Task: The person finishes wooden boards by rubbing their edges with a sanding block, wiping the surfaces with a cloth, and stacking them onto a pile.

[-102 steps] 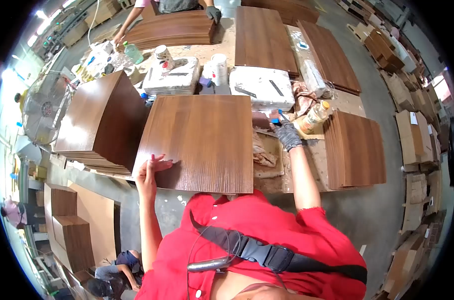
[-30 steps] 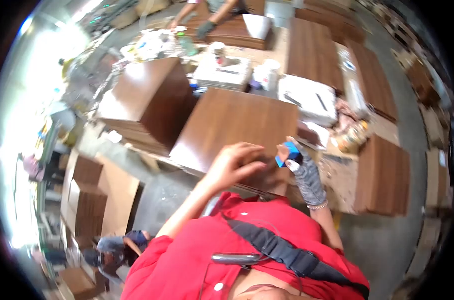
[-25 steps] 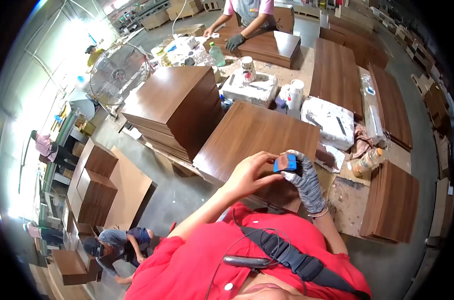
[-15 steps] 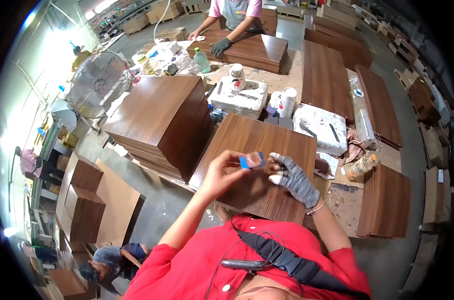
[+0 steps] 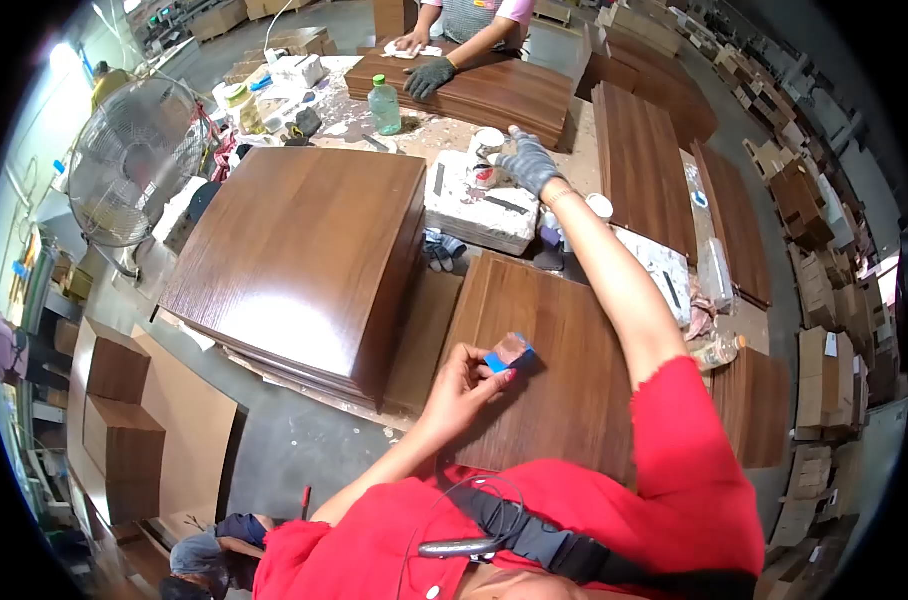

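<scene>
My bare left hand (image 5: 469, 381) pinches a small blue and brownish piece (image 5: 510, 352) over the brown wood-grain panel (image 5: 564, 325) in front of me. My right hand (image 5: 527, 163), in a grey glove, reaches far forward to a white can (image 5: 486, 146) that stands on a paint-spattered white block (image 5: 479, 208). Its fingers are at the can's right side, and the can seems to be in its grasp. A second white can (image 5: 599, 207) stands just right of my right forearm.
A tall stack of brown panels (image 5: 304, 240) stands at the left, with a fan (image 5: 137, 160) behind it. Across the table a co-worker's gloved hand (image 5: 430, 78) rests on panels near a green bottle (image 5: 384, 106). More panels (image 5: 644, 165) lie at the right.
My right hand has moved forward from the near panel to the white can. My left hand still holds the small blue piece, slightly lower. The whole view has shifted.
</scene>
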A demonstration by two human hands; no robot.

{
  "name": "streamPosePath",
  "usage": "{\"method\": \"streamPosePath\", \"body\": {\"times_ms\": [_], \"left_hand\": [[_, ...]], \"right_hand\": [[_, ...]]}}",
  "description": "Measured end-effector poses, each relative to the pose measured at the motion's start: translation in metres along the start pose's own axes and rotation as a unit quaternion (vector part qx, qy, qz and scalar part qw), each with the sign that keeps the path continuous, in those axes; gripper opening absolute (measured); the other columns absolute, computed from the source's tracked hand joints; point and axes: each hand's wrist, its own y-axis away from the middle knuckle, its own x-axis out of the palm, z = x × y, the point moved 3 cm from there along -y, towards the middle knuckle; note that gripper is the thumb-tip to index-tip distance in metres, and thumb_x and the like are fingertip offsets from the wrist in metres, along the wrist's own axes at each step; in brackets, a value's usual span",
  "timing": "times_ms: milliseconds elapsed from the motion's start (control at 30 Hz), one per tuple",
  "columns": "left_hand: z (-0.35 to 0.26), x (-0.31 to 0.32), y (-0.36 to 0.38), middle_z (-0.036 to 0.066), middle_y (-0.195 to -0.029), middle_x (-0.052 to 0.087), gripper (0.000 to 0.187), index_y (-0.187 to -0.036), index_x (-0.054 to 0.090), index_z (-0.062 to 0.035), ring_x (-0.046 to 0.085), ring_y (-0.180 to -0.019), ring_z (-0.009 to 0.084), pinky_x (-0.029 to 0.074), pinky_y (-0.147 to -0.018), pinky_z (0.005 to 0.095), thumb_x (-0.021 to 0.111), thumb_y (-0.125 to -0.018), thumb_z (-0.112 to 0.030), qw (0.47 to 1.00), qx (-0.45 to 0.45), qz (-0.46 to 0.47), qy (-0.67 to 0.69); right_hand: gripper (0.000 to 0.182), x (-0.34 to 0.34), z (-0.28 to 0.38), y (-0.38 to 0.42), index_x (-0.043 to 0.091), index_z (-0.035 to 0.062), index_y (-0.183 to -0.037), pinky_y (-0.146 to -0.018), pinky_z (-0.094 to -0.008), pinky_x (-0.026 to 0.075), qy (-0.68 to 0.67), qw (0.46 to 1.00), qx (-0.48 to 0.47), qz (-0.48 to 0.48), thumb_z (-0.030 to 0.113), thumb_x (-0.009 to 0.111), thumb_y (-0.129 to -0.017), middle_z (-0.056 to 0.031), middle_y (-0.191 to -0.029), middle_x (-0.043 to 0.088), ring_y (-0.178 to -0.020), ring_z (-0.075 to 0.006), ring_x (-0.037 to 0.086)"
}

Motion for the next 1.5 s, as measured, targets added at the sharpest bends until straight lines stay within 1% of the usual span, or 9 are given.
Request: {"method": "streamPosePath", "body": {"times_ms": [167, 533, 667, 767, 867, 1100, 1300, 1367, 1500], "left_hand": [[-0.01, -0.008, -0.002, 0.007, -0.1, 0.064, 0.032, -0.113, 0.046, -0.0008, 0.062, -0.09, 0.0086, 0.053, -0.077, 0.0259, 0.071, -0.096, -0.012, 0.987, 0.019, 0.046, -0.152], [-0.018, -0.009, 0.0, 0.003, -0.093, 0.065, 0.033, -0.117, 0.05, -0.0014, 0.062, -0.086, 0.0085, 0.052, -0.077, 0.0254, 0.073, -0.095, -0.012, 0.986, 0.056, 0.006, -0.159], [-0.014, -0.009, 0.0, 0.012, -0.121, 0.058, 0.035, -0.118, 0.055, -0.0013, 0.066, -0.097, 0.0156, 0.055, -0.077, 0.0288, 0.076, -0.091, -0.011, 0.989, 0.092, 0.019, -0.116], [-0.018, -0.01, 0.0, 0.016, -0.152, 0.03, 0.038, -0.126, 0.056, -0.006, 0.063, -0.11, 0.0179, 0.056, -0.078, 0.027, 0.074, -0.093, -0.01, 0.986, 0.126, 0.013, -0.11], [-0.026, -0.01, 0.001, 0.016, -0.159, 0.02, 0.043, -0.133, 0.054, -0.0085, 0.062, -0.114, 0.0196, 0.056, -0.086, 0.0301, 0.071, -0.094, -0.009, 0.977, 0.166, -0.031, -0.133], [-0.022, -0.018, 0.0, 0.011, -0.118, 0.048, 0.035, -0.13, 0.053, -0.0001, 0.061, -0.107, 0.0186, 0.052, -0.09, 0.0296, 0.066, -0.098, -0.007, 0.982, 0.132, -0.056, -0.127], [-0.034, -0.014, 0.002, 0.007, -0.116, 0.049, 0.033, -0.129, 0.055, -0.0001, 0.061, -0.106, 0.0158, 0.051, -0.091, 0.0289, 0.066, -0.098, -0.006, 0.974, 0.16, -0.052, -0.154], [-0.034, -0.015, 0.002, 0.011, -0.116, 0.055, 0.036, -0.127, 0.056, -0.0003, 0.062, -0.106, 0.0205, 0.05, -0.09, 0.0316, 0.069, -0.095, -0.008, 0.978, 0.136, -0.046, -0.154], [-0.033, -0.016, -0.001, 0.008, -0.113, 0.053, 0.037, -0.129, 0.056, -0.0016, 0.06, -0.106, 0.0177, 0.05, -0.089, 0.0295, 0.069, -0.095, -0.007, 0.975, 0.155, -0.056, -0.148]], "right_hand": [[0.107, 0.068, -0.015, -0.072, 0.017, 0.0214, -0.162, -0.118, -0.0486, 0.035, 0.016, 0.993, 0.114, -0.036, 0.044, 0.079, -0.078, -0.0263, -0.159, 0.029, -0.144, -0.044, 0.037], [0.069, 0.037, -0.022, -0.066, 0.058, 0.0153, -0.138, -0.105, -0.04, 0.047, -0.105, 0.968, -0.089, -0.21, 0.024, 0.084, -0.075, -0.0192, -0.124, 0.053, -0.117, -0.0379, 0.057], [0.056, -0.021, -0.018, -0.032, 0.058, 0.0068, -0.135, -0.095, -0.0368, 0.052, -0.19, 0.94, -0.13, -0.252, 0.02, 0.077, -0.084, -0.0151, -0.118, 0.057, -0.108, -0.0286, 0.061], [0.037, -0.032, -0.002, 0.06, 0.052, 0.004, -0.14, -0.095, -0.0309, 0.055, -0.432, 0.896, -0.1, 0.022, 0.021, 0.047, -0.108, -0.0094, -0.124, 0.064, -0.11, -0.0168, 0.065], [0.039, -0.012, -0.013, 0.127, 0.053, 0.0033, -0.139, -0.094, -0.0288, 0.052, -0.301, 0.932, -0.083, 0.182, 0.016, 0.054, -0.102, -0.0058, -0.121, 0.067, -0.111, -0.0146, 0.062], [0.04, 0.017, 0.028, 0.184, 0.065, 0.0046, -0.129, -0.091, -0.0271, 0.05, -0.439, 0.837, 0.097, 0.311, 0.029, 0.063, -0.098, -0.0021, -0.115, 0.069, -0.102, -0.0085, 0.061], [0.052, 0.019, 0.002, 0.022, 0.06, 0.0039, -0.137, -0.1, -0.0336, 0.049, -0.051, 0.991, -0.097, 0.083, 0.037, 0.063, -0.097, -0.0139, -0.124, 0.068, -0.109, -0.0225, 0.065], [0.05, 0.038, 0.001, -0.026, 0.058, 0.0044, -0.136, -0.106, -0.0417, 0.047, -0.003, 0.994, -0.11, -0.024, 0.029, 0.065, -0.093, -0.0247, -0.134, 0.06, -0.123, -0.04, 0.059], [0.056, 0.079, -0.007, -0.105, 0.055, 0.0062, -0.139, -0.11, -0.0429, 0.045, 0.14, 0.973, -0.18, -0.019, 0.02, 0.069, -0.086, -0.0223, -0.142, 0.055, -0.132, -0.0381, 0.053]]}}
